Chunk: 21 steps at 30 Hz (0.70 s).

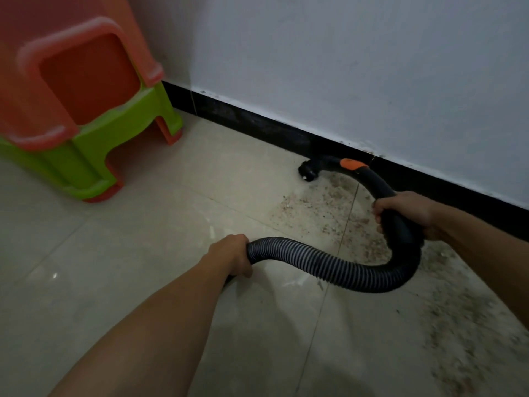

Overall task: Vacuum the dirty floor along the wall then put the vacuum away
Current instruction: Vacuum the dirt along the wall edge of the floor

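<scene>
Stools (86, 116), an orange one stacked on a green one, stand at the far left in the corner, well apart from the work. Next comes the left hand (232, 255), fingers curled round the ribbed hose (329, 266), holding it just above the floor (143, 224); behind the hand the hose drops under the forearm and is lost. Rightward the hose loops up into the curved black handle (375, 180) with its orange switch (350, 164), and the nozzle (307, 171) sits on the tile, touching or just beside the black baseboard (252, 123); I cannot tell which. Debris (320, 206) lies in a gritty patch right of the nozzle, between it and the right hand (402, 210), whose fingers wrap round the handle. More grit runs along the wall to the lower right edge. By my reading the vacuuming is at an early stage: tile left of the nozzle looks clean, most of the dirty strip is untouched, and the putting away is not yet begun. The vacuum's body is out of view, the nozzle's mouth is too dark to make out, and whether the machine is running cannot be seen.
</scene>
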Each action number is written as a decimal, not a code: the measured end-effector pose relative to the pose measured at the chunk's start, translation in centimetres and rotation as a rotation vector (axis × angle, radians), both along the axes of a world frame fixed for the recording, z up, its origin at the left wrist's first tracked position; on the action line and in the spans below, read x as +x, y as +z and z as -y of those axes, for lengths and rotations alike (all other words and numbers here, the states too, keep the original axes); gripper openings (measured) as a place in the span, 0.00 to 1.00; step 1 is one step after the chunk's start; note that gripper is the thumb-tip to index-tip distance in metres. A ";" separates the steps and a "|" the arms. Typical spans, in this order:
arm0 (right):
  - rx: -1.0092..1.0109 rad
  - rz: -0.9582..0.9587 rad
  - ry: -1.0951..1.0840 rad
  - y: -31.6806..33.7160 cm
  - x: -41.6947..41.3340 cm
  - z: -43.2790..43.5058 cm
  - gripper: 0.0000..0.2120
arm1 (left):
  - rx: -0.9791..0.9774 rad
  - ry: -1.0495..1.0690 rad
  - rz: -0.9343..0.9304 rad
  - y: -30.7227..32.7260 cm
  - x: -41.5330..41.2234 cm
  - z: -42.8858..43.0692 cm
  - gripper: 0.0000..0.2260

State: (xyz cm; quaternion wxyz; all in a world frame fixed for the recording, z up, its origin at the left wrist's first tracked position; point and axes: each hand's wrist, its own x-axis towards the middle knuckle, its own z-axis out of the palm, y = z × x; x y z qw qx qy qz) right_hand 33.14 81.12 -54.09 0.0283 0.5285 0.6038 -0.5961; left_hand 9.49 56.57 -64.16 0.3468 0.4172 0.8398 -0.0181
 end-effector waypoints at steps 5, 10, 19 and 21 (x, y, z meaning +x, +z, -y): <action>0.181 0.023 -0.047 -1.1 -3.0 0.4 0.09 | -0.042 0.041 -0.086 -0.6 -1.2 2.4 0.22; 0.418 0.092 0.069 -3.4 -7.0 2.5 0.12 | -0.114 -0.005 -0.085 -0.3 -1.7 4.5 0.21; 0.904 0.404 0.535 -2.1 -15.0 4.1 0.18 | -0.137 -0.034 -0.031 -0.8 -0.9 6.2 0.24; 0.981 0.461 0.562 -1.6 -14.9 4.3 0.17 | -0.115 -0.042 -0.023 -0.8 -0.6 5.4 0.23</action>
